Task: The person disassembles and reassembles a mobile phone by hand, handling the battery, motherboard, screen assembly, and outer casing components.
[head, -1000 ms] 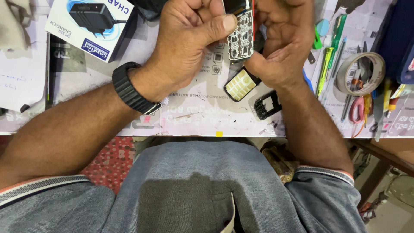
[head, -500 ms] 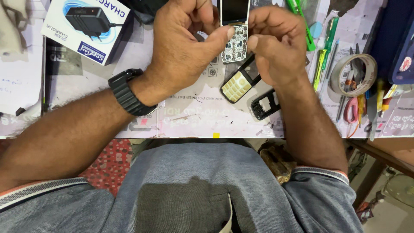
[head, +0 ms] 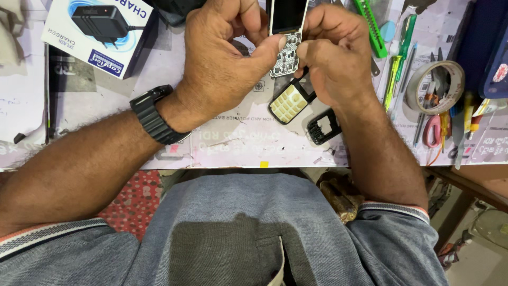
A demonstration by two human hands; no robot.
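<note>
Bare circuit board and dark screen of a stripped phone (head: 286, 39) sit pinched between both hands above the desk (head: 222, 143). Since a second ago it has been turned upright, screen away from the body, with the left hand (head: 222, 63) closed round its side, thumb across the key contacts. The right hand (head: 330, 53) grips the opposite edge, so the work now centres on the board's lower half. A yellow keypad cover (head: 288, 103) and black frame (head: 323, 127) lie just below.
</note>
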